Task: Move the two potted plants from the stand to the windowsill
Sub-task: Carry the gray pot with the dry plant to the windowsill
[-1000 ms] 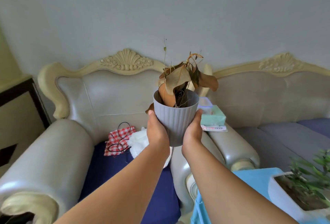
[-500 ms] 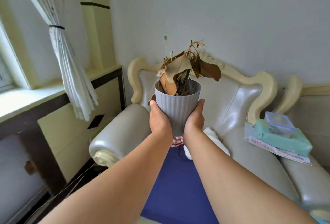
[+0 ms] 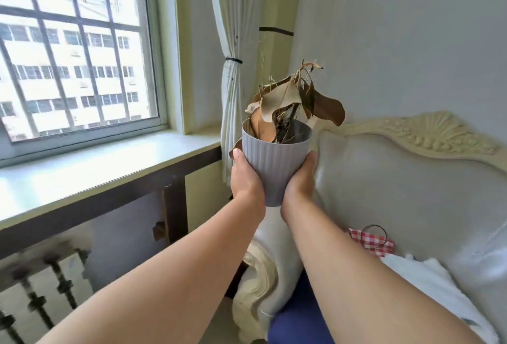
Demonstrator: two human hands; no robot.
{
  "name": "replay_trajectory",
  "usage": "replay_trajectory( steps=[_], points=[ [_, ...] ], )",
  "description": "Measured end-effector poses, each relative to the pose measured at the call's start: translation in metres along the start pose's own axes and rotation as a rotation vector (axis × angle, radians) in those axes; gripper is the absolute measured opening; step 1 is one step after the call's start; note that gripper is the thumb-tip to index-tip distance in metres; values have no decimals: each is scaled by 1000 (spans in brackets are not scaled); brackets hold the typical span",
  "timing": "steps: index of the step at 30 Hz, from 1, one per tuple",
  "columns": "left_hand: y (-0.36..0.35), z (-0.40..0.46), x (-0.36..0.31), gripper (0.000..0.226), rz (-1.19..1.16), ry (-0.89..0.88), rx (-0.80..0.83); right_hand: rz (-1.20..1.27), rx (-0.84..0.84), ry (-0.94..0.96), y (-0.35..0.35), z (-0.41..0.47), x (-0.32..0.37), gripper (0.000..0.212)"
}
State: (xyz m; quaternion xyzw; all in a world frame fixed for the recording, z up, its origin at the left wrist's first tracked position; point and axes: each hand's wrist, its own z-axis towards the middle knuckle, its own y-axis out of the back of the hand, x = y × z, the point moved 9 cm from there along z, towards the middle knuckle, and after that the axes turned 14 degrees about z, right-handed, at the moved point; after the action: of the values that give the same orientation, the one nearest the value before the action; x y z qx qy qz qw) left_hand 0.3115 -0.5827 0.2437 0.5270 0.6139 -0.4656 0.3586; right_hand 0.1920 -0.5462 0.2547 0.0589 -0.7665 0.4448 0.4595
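Two hands (image 3: 274, 179) w/ ribbed grey pot (image 3: 276, 162)

A potted plant (image 3: 275, 162) is held up in mid-air at the centre, the left hand (image 3: 245, 179) on its left side and the right hand (image 3: 301, 179) on its right, both arms reaching forward. To the left lies the windowsill (image 3: 96, 168), below a window (image 3: 74, 50). A tied curtain (image 3: 233, 91) hangs behind the pot, at the sill's right end. To the right and behind stands a sofa (image 3: 411, 184); on its seat lie a checked cloth (image 3: 371, 242) and, nearer, a towel (image 3: 428, 288).
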Motion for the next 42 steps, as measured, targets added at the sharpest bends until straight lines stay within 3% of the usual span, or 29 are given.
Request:
replay_trajectory(
  steps=[4, 9, 13, 16, 23, 31, 42],
  points=[
    [72, 36, -38, 73, -4, -44, -92, 16, 44, -9, -72, -10, -47, 43],
    [155, 70, -79, 74, -39, -109, -183, -24, 139, -82, -157, -18, -107, 48],
    [223, 96, -109, 70, -69, -149, -283, -136, 256, -26, -225, -35, -148, 55],
    [264, 114, -123, 72, -95, -161, -346, -122, 278, -147, -259, -44, -189, 52],
    [359, 148, -159, 75, -153, -211, -503, -162, 473, -229, -352, -63, -263, 65],
    [469, 170, -169, 67, -248, -270, -619, -117, 577, -417, -418, -105, -359, 51],
    [575, 220, -149, 67, -241, -230, -678, -178, 574, -431, -466, -118, -469, 49]
  ],
)
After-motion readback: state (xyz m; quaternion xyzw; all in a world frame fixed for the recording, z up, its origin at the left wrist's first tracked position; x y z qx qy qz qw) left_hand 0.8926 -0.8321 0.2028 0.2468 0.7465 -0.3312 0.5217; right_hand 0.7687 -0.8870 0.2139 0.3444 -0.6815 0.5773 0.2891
